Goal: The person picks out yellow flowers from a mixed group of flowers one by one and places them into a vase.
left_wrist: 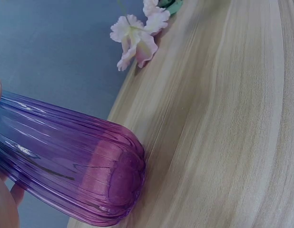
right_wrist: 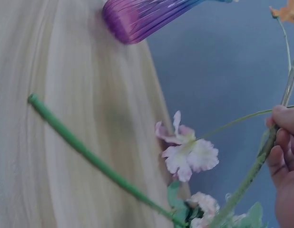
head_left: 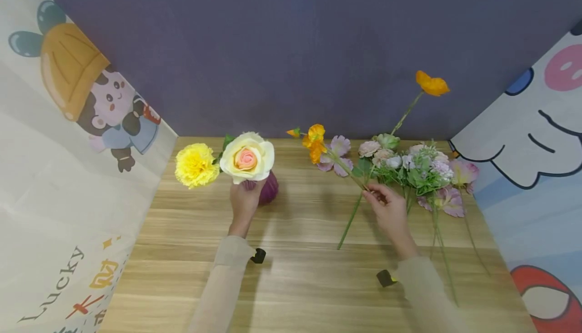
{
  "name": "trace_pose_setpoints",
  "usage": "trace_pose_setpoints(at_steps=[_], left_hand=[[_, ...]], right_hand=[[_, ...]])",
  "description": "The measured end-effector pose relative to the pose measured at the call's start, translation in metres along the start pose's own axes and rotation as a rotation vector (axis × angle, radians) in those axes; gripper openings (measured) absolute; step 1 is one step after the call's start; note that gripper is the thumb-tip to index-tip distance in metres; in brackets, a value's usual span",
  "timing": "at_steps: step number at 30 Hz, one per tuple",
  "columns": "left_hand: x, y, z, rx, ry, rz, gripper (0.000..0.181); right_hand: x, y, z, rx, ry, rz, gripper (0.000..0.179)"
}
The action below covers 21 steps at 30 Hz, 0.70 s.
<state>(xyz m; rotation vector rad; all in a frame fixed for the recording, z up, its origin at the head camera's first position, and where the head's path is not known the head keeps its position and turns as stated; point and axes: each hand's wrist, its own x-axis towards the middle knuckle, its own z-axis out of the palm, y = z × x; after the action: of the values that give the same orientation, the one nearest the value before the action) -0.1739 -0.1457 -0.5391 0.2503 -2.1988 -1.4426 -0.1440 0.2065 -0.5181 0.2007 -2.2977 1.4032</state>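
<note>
My left hand grips a ribbed glass vase, blue at the neck and purple-pink toward its base. A cream rose with a pink centre and a yellow carnation stand at its top, hiding most of it in the head view. The base is close over the tabletop. With thumb and fingers, my right hand pinches the stem of an orange poppy spray, whose blooms point left toward the vase. Right behind this hand lie pale pink and green flowers.
Beside the right hand, a thick green stem lies on the wooden table. A lilac flower lies near the back wall. Farther right are white-green flowers and purple blooms. Another orange poppy rises behind them.
</note>
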Motion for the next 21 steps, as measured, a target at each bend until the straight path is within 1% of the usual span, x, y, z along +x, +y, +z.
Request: trace_pose_setpoints(at_steps=[2, 5, 7, 10, 12, 14, 17, 21], left_hand=[[0.000, 0.000, 0.000, 0.008, -0.002, -0.007, 0.076], [0.000, 0.000, 0.000, 0.014, -0.005, -0.013, 0.077], [0.000, 0.000, -0.001, 0.018, -0.005, -0.008, 0.077], [0.000, 0.001, -0.001, 0.029, -0.003, 0.005, 0.076], [0.001, 0.000, -0.001, 0.035, -0.004, 0.012, 0.075], [0.001, 0.000, 0.000, 0.036, -0.004, 0.012, 0.075], [0.001, -0.001, 0.000, 0.040, -0.006, -0.001, 0.077], [0.001, 0.000, 0.000, 0.048, 0.001, -0.006, 0.077]], right_hand=[[0.000, -0.008, -0.001, 0.050, -0.005, 0.036, 0.013], [0.002, -0.018, -0.003, 0.121, -0.006, 0.041, 0.014], [0.004, -0.025, -0.004, 0.173, 0.000, 0.018, 0.016], [0.008, -0.035, -0.005, 0.242, 0.006, -0.055, 0.020], [0.011, -0.041, -0.005, 0.260, 0.007, -0.105, 0.021], [0.015, -0.046, -0.006, 0.258, 0.004, -0.133, 0.021], [0.021, -0.055, -0.005, 0.240, 0.000, -0.113, 0.018], [0.029, -0.066, -0.003, 0.263, 0.009, -0.060, 0.013]])
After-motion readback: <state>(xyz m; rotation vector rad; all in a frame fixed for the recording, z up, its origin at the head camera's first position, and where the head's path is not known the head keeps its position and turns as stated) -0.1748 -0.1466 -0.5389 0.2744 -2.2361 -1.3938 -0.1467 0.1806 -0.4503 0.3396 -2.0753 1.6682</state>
